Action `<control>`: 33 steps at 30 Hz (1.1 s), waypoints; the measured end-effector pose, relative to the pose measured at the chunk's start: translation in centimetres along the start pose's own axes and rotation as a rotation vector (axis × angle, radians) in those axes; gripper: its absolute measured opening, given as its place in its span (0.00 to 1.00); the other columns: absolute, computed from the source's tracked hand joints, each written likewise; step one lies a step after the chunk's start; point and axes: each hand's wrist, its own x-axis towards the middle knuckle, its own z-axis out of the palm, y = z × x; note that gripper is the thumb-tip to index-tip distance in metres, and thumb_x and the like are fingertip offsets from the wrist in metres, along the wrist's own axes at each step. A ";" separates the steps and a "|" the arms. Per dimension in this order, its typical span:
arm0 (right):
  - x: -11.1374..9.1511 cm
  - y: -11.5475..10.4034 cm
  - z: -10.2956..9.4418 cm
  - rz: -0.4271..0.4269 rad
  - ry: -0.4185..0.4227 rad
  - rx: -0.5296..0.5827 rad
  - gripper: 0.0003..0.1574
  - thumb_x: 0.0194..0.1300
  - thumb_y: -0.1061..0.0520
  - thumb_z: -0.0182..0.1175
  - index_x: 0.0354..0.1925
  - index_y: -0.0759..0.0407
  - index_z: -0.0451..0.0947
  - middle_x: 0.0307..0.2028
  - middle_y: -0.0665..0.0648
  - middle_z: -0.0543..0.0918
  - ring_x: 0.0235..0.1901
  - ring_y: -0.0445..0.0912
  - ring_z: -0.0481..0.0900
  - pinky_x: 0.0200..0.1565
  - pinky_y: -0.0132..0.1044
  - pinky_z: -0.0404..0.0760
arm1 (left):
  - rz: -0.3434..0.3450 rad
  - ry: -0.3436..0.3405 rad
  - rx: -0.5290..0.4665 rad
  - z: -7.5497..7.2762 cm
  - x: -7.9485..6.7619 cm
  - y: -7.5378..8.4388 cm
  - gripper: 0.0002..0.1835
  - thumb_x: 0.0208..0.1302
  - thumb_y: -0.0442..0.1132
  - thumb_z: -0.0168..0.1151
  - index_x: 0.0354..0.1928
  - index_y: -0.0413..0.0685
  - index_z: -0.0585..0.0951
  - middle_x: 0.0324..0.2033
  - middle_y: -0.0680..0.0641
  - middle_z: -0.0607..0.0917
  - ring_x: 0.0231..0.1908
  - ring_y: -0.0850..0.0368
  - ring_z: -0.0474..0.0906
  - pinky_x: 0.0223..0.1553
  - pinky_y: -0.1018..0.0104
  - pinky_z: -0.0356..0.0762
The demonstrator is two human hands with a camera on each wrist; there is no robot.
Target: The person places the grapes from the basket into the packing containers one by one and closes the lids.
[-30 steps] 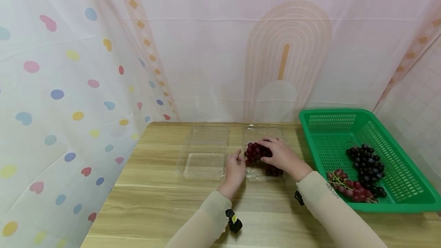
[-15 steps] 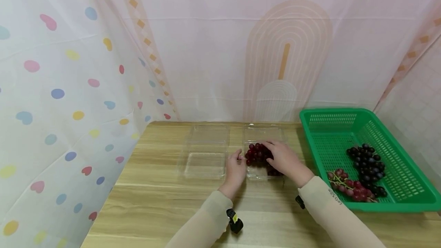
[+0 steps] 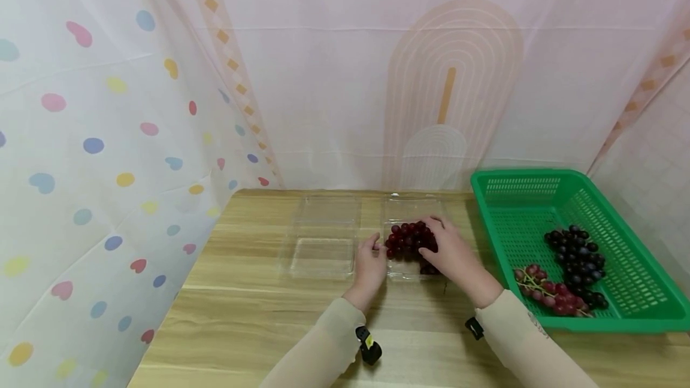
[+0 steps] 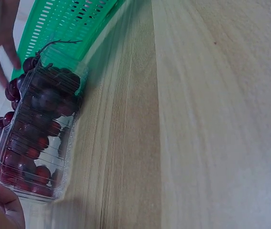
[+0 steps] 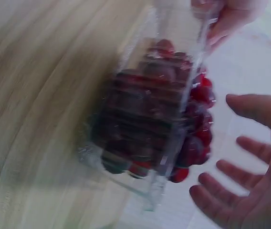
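Note:
Dark red grapes point(image 3: 405, 241) fill a clear plastic clamshell box point(image 3: 401, 276) at the middle of the table, heaped above its rim in both wrist views. A thin stem pokes out at its right front corner. My left hand point(image 3: 369, 268) pinches the box's left rim between thumb and fingers; the left wrist view shows those fingertips point(image 4: 9, 202) at the corner. Over the box's right side is my right hand point(image 3: 455, 256), fingers spread and holding nothing. The right wrist view shows a gap between its fingers point(image 5: 252, 107) and the grapes.
A second clear plastic box point(image 3: 323, 256) lies with its lid folded back to the left. On the right stands a green basket point(image 3: 620, 324) with a black grape bunch point(image 3: 577, 259) and a red grape bunch point(image 3: 555, 298). A patterned curtain point(image 3: 334, 106) hangs behind the table.
My right hand has loosened from the grapes and drawn back to the right, baring more of the bunch. My left hand has stayed at the box's left rim.

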 end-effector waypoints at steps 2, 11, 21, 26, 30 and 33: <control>-0.7 -0.3 -0.5 0.058 0.000 -0.017 0.35 0.58 0.53 0.67 0.61 0.63 0.68 0.59 0.67 0.68 0.51 0.61 0.74 0.46 0.54 0.78 | 0.013 0.010 0.003 0.0 0.0 0.0 0.18 0.60 0.25 0.56 0.54 0.31 0.77 0.36 0.41 0.77 0.38 0.51 0.74 0.44 0.60 0.75; -3.4 -0.5 -1.7 0.191 -0.132 -0.193 0.19 0.53 0.49 0.70 0.23 0.59 0.72 0.38 0.63 0.73 0.27 0.50 0.72 0.23 0.39 0.72 | -0.004 0.009 -0.024 0.0 0.1 0.1 0.19 0.60 0.25 0.56 0.55 0.31 0.76 0.37 0.40 0.77 0.38 0.51 0.74 0.42 0.61 0.77; -3.5 0.1 -0.9 0.134 -0.090 -0.192 0.10 0.53 0.57 0.67 0.19 0.52 0.77 0.45 0.64 0.77 0.23 0.46 0.72 0.19 0.36 0.67 | -0.004 -0.005 -0.010 0.0 0.1 0.0 0.18 0.61 0.26 0.56 0.54 0.31 0.77 0.36 0.41 0.77 0.37 0.52 0.74 0.40 0.64 0.76; -3.1 -0.4 -0.7 0.127 -0.071 -0.136 0.07 0.56 0.58 0.65 0.23 0.53 0.78 0.38 0.59 0.75 0.24 0.46 0.70 0.21 0.35 0.67 | -0.019 -0.015 -0.011 0.0 0.1 0.0 0.19 0.60 0.26 0.56 0.55 0.31 0.76 0.35 0.42 0.77 0.36 0.53 0.73 0.39 0.65 0.76; -2.8 -1.0 -0.3 0.128 -0.087 -0.153 0.07 0.60 0.57 0.63 0.27 0.53 0.74 0.28 0.54 0.74 0.21 0.45 0.68 0.21 0.35 0.66 | -0.007 -0.015 -0.006 -0.1 0.0 0.0 0.19 0.60 0.26 0.56 0.54 0.30 0.76 0.35 0.42 0.77 0.36 0.53 0.73 0.39 0.66 0.76; -2.8 -1.2 0.1 0.111 -0.092 -0.191 0.08 0.61 0.57 0.62 0.28 0.54 0.72 0.22 0.52 0.75 0.18 0.44 0.68 0.19 0.35 0.65 | 0.001 -0.020 -0.012 -0.1 0.0 0.0 0.19 0.60 0.26 0.56 0.54 0.30 0.76 0.34 0.42 0.77 0.35 0.54 0.74 0.38 0.66 0.77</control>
